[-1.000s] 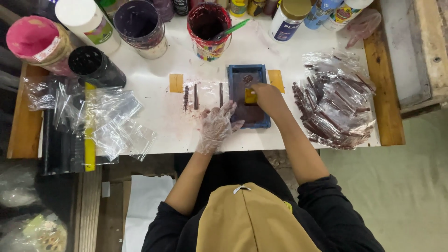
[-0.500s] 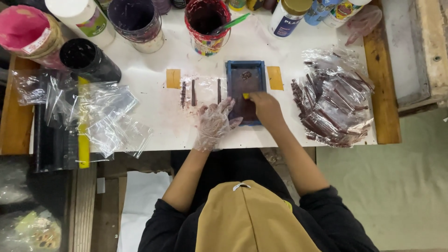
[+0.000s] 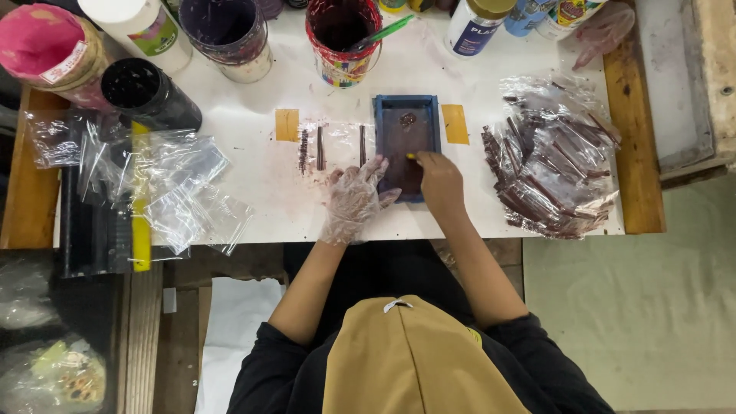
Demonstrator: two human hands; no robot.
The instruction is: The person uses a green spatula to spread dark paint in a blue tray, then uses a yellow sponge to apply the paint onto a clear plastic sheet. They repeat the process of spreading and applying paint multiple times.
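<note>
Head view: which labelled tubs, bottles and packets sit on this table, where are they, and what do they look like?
White bottle: top left, colourful label.
Pink-lidded jar: far left, round, small white sticker.
Red pail: top centre, printed band, green stick inside.
Gold-capped bottle: top right of centre, white, blue label.
Clear bags: left, empty.
Filled packets: right, a heap of clear wrap with dark sticks.

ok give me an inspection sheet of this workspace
surface: white tabletop, purple stains, wooden edges.
job's things: blue rectangular tray of dark purple paint; three dark sticks beside it.
clutter: heap of clear bagged sticks; empty clear plastic bags; red paint bucket; bottles.
grippers: left hand in clear glove, at the tray's edge; right hand bare, holding a small yellow tool over the tray.
cables: nothing seen.
surroundings: pale floor.
</note>
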